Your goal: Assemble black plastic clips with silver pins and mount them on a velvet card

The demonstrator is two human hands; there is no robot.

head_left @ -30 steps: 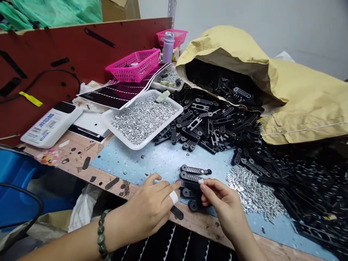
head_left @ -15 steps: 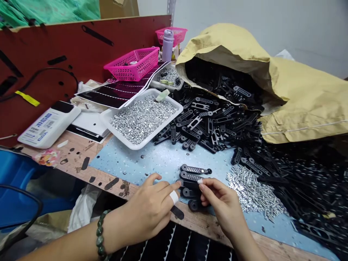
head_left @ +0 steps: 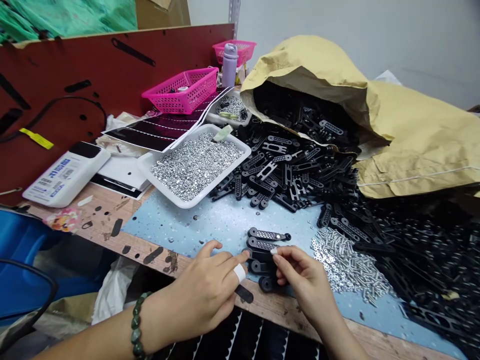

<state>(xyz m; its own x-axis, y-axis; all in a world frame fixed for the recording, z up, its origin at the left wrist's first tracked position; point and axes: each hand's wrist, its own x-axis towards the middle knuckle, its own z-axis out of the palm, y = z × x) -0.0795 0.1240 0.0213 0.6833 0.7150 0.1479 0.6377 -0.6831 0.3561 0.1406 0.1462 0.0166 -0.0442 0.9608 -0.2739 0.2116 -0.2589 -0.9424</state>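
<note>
A short column of black plastic link arms (head_left: 267, 235) with lattice faces lies on the blue mat (head_left: 221, 225). My left hand (head_left: 206, 290), palm down with a white bandage round one finger, has its fingers apart, and one fingertip touches the left end of a link arm. Its thumb is hidden. Over the right ends of the arms, my right hand (head_left: 305, 280) is closed in a pinch. Something small and pale shows at its fingertips, too small to make out. A small silvery piece sits at the right part of the topmost arm.
Behind the hands stands a white tray (head_left: 182, 204) of small metal nuts. Loose metal pins (head_left: 360, 270) are piled at the right. A paper sack (head_left: 420, 145) spills many black plastic parts (head_left: 288, 170). Pink baskets (head_left: 180, 100) and a purple bottle (head_left: 229, 65) stand further back.
The view has shifted very slightly. Both hands keep nearly the same pose over the link arms.
</note>
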